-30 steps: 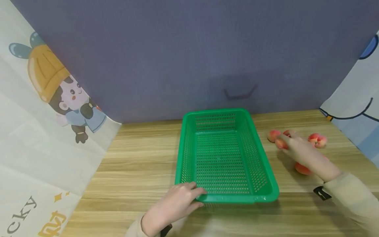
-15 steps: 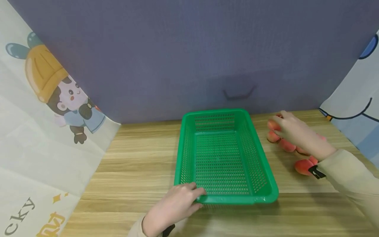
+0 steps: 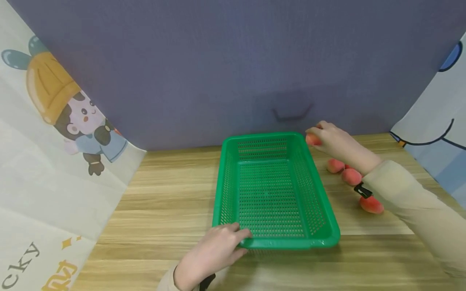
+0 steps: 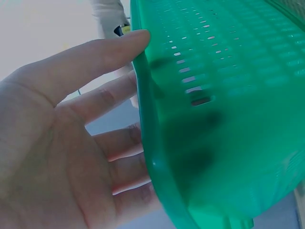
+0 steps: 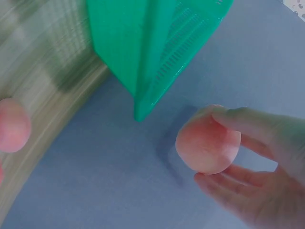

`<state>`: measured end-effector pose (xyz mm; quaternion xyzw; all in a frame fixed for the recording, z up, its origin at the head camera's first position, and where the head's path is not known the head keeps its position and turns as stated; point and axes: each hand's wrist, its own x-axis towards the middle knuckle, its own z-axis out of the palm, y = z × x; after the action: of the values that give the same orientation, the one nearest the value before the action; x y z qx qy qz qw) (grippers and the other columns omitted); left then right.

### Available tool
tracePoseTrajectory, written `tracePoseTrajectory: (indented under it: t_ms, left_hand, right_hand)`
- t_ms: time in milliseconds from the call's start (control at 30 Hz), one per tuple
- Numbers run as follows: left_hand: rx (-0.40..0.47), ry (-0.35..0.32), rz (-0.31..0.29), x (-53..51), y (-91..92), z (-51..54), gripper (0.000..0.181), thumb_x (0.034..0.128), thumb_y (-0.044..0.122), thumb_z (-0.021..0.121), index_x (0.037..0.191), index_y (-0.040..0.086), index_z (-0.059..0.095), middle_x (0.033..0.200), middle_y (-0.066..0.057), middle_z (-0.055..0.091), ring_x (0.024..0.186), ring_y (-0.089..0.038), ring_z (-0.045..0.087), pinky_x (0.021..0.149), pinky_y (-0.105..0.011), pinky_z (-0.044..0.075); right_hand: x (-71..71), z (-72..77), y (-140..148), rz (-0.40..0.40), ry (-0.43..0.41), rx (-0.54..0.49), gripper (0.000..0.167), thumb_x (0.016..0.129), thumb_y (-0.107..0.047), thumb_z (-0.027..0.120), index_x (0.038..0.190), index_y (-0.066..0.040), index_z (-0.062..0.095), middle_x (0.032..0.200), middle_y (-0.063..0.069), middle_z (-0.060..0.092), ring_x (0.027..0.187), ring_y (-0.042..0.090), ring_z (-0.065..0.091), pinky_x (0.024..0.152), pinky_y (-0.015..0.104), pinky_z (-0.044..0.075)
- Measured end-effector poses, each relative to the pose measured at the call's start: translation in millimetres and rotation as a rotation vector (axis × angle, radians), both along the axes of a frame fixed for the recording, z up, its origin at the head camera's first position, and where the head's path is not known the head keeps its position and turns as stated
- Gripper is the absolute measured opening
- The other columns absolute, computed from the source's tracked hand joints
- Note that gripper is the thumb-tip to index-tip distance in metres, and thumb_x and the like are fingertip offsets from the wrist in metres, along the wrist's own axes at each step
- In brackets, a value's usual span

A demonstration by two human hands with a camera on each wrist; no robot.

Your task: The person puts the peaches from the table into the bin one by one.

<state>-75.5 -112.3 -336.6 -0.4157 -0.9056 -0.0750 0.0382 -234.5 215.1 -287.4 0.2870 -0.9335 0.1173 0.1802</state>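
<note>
A green plastic basket [image 3: 267,194] with perforated walls stands on the wooden table, its inside bare. My left hand [image 3: 216,250] grips its near rim at the left corner; in the left wrist view the thumb [image 4: 109,50] lies on one side of the rim and the fingers pass behind it. My right hand [image 3: 336,143] holds a peach [image 3: 312,140] between thumb and fingertips, raised beside the basket's far right corner. In the right wrist view this peach [image 5: 208,143] hangs apart from the basket [image 5: 143,52].
Several more peaches lie on the table right of the basket, among them one peach [image 3: 335,165] near its wall and another peach [image 3: 371,205] closer to me, partly under my right sleeve. A dark blue-grey panel [image 3: 182,81] rises behind the table. Printed sheets flank both sides.
My right hand has picked up a peach from the group and carried it up and left to the basket's far right corner. My left hand keeps its hold on the rim.
</note>
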Motion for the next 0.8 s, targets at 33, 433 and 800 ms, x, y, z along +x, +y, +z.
tracePoseTrajectory:
  t_ms: [33, 433, 800]
  left_hand:
    - [0.002, 0.002, 0.001, 0.0, 0.0, -0.1, 0.025, 0.0746, 0.023, 0.069, 0.097, 0.016, 0.063, 0.078, 0.005, 0.058, 0.067, -0.004, 0.055, 0.057, -0.020, 0.044]
    - [-0.004, 0.049, 0.000, 1.7, -0.1, -1.4, 0.026, 0.0742, 0.025, 0.069, 0.098, 0.017, 0.062, 0.077, 0.005, 0.057, 0.069, -0.006, 0.055, 0.058, -0.021, 0.044]
    - [0.008, 0.072, 0.007, 2.9, 0.1, -1.5, 0.026, 0.0735, 0.025, 0.069, 0.097, 0.017, 0.062, 0.076, 0.006, 0.056, 0.067, -0.006, 0.054, 0.058, -0.020, 0.043]
  right_hand:
    - [-1.8, 1.5, -3, -0.009, -0.016, 0.005, 0.035, 0.072, 0.000, 0.068, 0.105, 0.003, 0.057, 0.094, 0.023, 0.052, 0.082, 0.036, 0.052, 0.065, 0.047, 0.044]
    - [-25.9, 14.1, -46, -0.030, -0.152, 0.074, 0.037, 0.075, -0.005, 0.067, 0.110, 0.003, 0.056, 0.099, 0.023, 0.051, 0.084, 0.035, 0.052, 0.069, 0.046, 0.044]
    - [-48.1, 10.1, -84, -0.033, -0.238, 0.094, 0.039, 0.077, -0.008, 0.067, 0.113, 0.001, 0.055, 0.101, 0.021, 0.051, 0.087, 0.033, 0.052, 0.074, 0.043, 0.044]
